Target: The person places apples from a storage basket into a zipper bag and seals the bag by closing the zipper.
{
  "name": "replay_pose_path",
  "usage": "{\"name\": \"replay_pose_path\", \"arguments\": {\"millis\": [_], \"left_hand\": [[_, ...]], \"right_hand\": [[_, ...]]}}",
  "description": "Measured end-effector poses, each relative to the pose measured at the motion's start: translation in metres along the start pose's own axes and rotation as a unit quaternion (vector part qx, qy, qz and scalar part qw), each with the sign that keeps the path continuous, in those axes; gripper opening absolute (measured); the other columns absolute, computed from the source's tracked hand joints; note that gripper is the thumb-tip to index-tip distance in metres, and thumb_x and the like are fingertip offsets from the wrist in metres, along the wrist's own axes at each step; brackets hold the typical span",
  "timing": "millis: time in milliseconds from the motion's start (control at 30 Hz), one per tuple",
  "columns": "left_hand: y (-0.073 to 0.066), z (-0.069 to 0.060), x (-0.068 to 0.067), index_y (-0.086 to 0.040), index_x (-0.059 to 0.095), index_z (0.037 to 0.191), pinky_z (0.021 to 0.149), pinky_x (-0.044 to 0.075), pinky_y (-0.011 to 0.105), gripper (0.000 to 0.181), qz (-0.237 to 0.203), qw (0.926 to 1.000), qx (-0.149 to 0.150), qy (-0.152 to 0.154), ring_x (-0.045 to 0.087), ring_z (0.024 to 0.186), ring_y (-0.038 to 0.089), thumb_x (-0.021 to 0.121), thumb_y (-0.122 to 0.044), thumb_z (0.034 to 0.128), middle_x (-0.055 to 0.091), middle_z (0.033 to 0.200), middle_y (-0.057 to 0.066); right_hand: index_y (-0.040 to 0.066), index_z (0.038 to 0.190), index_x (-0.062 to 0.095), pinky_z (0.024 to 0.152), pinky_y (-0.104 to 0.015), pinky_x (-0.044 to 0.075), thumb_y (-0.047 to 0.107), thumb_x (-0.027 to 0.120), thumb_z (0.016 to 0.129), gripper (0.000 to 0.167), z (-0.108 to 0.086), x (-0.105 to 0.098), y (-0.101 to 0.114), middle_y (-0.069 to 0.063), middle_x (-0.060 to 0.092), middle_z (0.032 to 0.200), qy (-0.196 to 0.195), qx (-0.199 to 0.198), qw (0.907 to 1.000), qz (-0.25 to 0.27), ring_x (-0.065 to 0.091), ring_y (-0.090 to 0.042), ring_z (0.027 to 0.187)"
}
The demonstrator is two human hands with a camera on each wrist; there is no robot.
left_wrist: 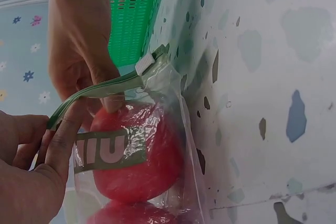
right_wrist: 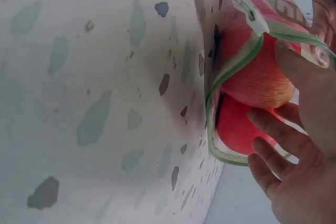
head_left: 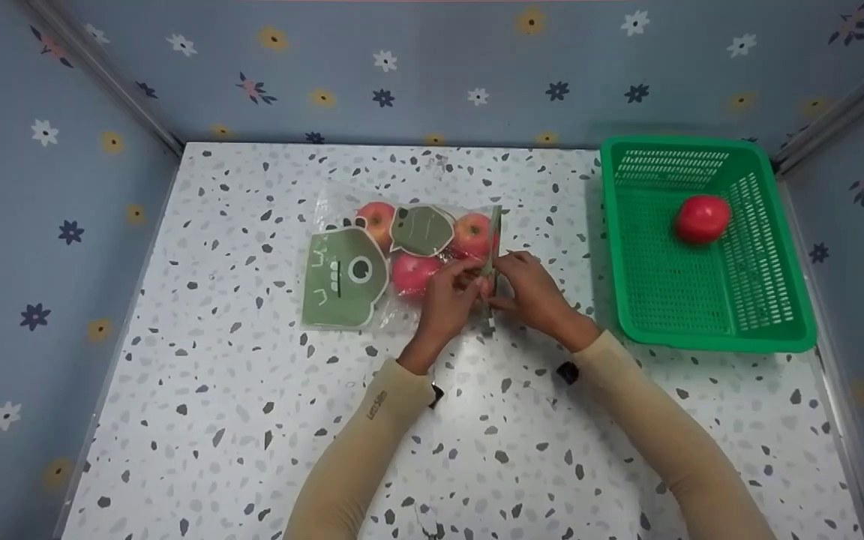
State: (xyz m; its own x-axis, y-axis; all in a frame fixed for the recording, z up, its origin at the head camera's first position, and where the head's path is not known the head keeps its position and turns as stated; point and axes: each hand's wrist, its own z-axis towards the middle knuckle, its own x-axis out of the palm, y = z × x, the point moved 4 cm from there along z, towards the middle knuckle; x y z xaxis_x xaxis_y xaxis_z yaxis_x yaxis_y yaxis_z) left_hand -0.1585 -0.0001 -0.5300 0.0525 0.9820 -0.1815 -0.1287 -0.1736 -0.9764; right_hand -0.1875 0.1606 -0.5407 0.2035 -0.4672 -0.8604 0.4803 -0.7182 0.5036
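Note:
A clear zip bag [head_left: 346, 281] with green cartoon prints lies flat on the table, with several red apples [head_left: 415, 271] inside. My left hand [head_left: 448, 296] pinches the green zip edge [left_wrist: 113, 85] of the bag's mouth between thumb and fingers. On the other side of that mouth, my right hand [head_left: 537, 292] has its fingers spread and loosely bent. In the right wrist view its thumb and fingertips reach the apple [right_wrist: 257, 72] at the opening. The mouth gapes there, and a white slider [left_wrist: 145, 64] sits near one end of the zip.
A green plastic basket [head_left: 612, 247] stands at the right of the speckled table [head_left: 237, 420], holding one red apple [head_left: 702, 219]. Floral-patterned panels [head_left: 432, 71] border the table at the back and both sides.

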Motion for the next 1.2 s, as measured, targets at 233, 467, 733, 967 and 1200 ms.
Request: {"name": "replay_pose_path", "arguments": {"millis": [233, 467, 733, 967, 1200], "left_hand": [[0.001, 0.0, 0.002, 0.007, 0.072, 0.123, 0.073, 0.057, 0.025, 0.025, -0.006, 0.9999, -0.012, 0.001, 0.07, 0.09, 0.027, 0.066, 0.007, 0.0981, 0.071, 0.112, 0.02], [-0.001, 0.001, 0.001, 0.008, 0.072, 0.12, 0.07, 0.056, 0.023, 0.022, -0.009, 0.9999, -0.008, 0.004, 0.067, 0.086, 0.02, 0.066, 0.008, 0.0983, 0.071, 0.107, 0.019], [-0.001, 0.0, 0.0, 0.008, 0.072, 0.122, 0.073, 0.057, 0.024, 0.024, 0.002, 0.9999, -0.013, 0.001, 0.068, 0.088, 0.022, 0.066, 0.008, 0.0983, 0.071, 0.109, 0.019], [-0.001, 0.001, -0.003, 0.006, 0.073, 0.121, 0.076, 0.056, 0.026, 0.023, 0.03, 0.9995, 0.01, 0.004, 0.069, 0.09, 0.024, 0.067, 0.005, 0.0988, 0.073, 0.108, 0.018], [0.0, 0.001, -0.002, 0.007, 0.073, 0.118, 0.08, 0.055, 0.027, 0.022, 0.017, 0.9998, 0.008, -0.002, 0.067, 0.09, 0.024, 0.067, 0.007, 0.0974, 0.072, 0.108, 0.019]], "right_hand": [[0.006, 0.138, 0.065, 0.108, -0.052, 0.048, 0.023, 0.09, 0.087, 0.059, 0.0, 0.001, 0.001, -0.015, 0.074, 0.126, 0.001, -0.012, 0.9974, -0.071, 0.059, -0.037, 0.126], [0.009, 0.144, 0.063, 0.107, -0.055, 0.049, 0.019, 0.088, 0.089, 0.061, 0.005, 0.007, 0.011, -0.013, 0.071, 0.134, 0.01, 0.009, 0.9931, -0.117, 0.057, -0.033, 0.13], [0.003, 0.141, 0.064, 0.103, -0.049, 0.052, 0.01, 0.085, 0.089, 0.056, 0.01, 0.012, 0.019, -0.014, 0.071, 0.131, -0.002, -0.001, 0.9856, -0.169, 0.06, -0.032, 0.124], [0.003, 0.138, 0.064, 0.098, -0.051, 0.052, 0.014, 0.084, 0.09, 0.054, 0.006, 0.012, 0.018, -0.016, 0.069, 0.127, -0.014, -0.027, 0.9785, -0.204, 0.059, -0.035, 0.119], [0.003, 0.137, 0.067, 0.099, -0.05, 0.053, 0.028, 0.085, 0.091, 0.055, -0.004, -0.005, 0.014, -0.014, 0.071, 0.128, -0.018, -0.026, 0.9819, -0.187, 0.062, -0.034, 0.118]]}}
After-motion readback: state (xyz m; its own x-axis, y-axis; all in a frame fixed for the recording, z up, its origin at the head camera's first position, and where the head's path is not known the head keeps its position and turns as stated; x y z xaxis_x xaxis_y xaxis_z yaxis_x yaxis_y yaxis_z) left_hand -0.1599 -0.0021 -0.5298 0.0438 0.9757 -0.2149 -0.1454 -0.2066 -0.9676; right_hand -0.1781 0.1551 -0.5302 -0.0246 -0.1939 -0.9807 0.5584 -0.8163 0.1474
